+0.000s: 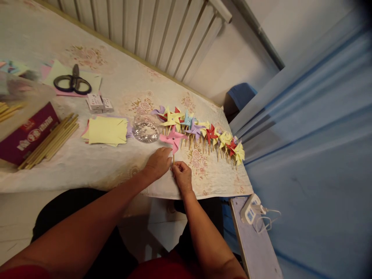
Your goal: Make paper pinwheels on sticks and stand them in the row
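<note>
A pink paper pinwheel (173, 138) on a thin wooden stick stands over the near part of the table. My right hand (183, 177) pinches the lower stick between thumb and fingers. My left hand (158, 162) is closed beside the upper stick, its fingertips at the lower pink blade; its exact grip is partly hidden. Just behind lies a clear round container (146, 128) of small shiny pins. To the right runs a row of finished pinwheels, among them a purple pinwheel (195, 128), a red pinwheel (210, 133) and a yellow pinwheel (240, 152).
Left of the container lies a stack of yellow cut paper (107, 130). Farther left are small white boxes (95, 102), black-handled scissors (73, 82) on paper sheets, bundled sticks (52, 141) and a purple box (30, 133). A power strip (250, 209) sits beyond the table's right corner, near a blue curtain (314, 155).
</note>
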Demonstrator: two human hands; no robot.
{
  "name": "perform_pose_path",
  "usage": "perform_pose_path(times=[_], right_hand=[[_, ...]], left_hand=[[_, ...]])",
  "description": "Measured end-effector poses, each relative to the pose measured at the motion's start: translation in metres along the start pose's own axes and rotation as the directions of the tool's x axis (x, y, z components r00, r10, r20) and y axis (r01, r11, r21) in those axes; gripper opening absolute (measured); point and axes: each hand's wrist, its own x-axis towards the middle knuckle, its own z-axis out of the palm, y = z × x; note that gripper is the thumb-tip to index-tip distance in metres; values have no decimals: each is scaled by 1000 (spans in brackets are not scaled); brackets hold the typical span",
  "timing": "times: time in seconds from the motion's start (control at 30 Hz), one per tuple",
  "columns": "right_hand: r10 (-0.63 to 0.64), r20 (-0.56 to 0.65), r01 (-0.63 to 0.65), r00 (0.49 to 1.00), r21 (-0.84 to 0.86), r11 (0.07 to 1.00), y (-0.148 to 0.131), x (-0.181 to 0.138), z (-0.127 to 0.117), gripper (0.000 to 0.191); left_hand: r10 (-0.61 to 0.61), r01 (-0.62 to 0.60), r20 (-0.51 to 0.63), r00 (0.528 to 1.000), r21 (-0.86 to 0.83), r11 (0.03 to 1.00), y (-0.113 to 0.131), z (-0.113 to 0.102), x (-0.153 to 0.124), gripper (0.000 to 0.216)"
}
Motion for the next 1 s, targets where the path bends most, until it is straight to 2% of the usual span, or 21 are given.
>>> perform_pose_path(times=[0.1, 0.2, 0.3, 0.4, 0.67, 1.0], right_hand=[[9, -10, -9, 1000, 0, 1000, 1, 0, 0, 12], [3, -14, -3, 1000, 6, 1000, 1, 0, 1, 12], [-2, -13, 2, 1000, 7, 1000, 1, 0, 1, 13], [9, -10, -9, 1000, 10, 1000, 0, 0, 1, 15], [8, 3, -8, 1000, 12, 1000, 0, -1, 0, 16], [-5, -1, 5, 1000, 1, 1000, 3, 1, 0, 16]], left_hand=[[-83, 79, -106, 991, -43, 996, 0, -5, -2, 10], [-140, 115, -271, 952, -103, 988, -1, -10, -2, 4], [-152, 101, -420, 895, -143, 985, -5, -13, 1, 14], [-119, 57, -501, 857, -137, 989, -10, -15, 6, 25], [-47, -5, -482, 875, -104, 995, -17, -16, 8, 28], [20, -48, -484, 875, -44, 998, -18, -12, 8, 24]])
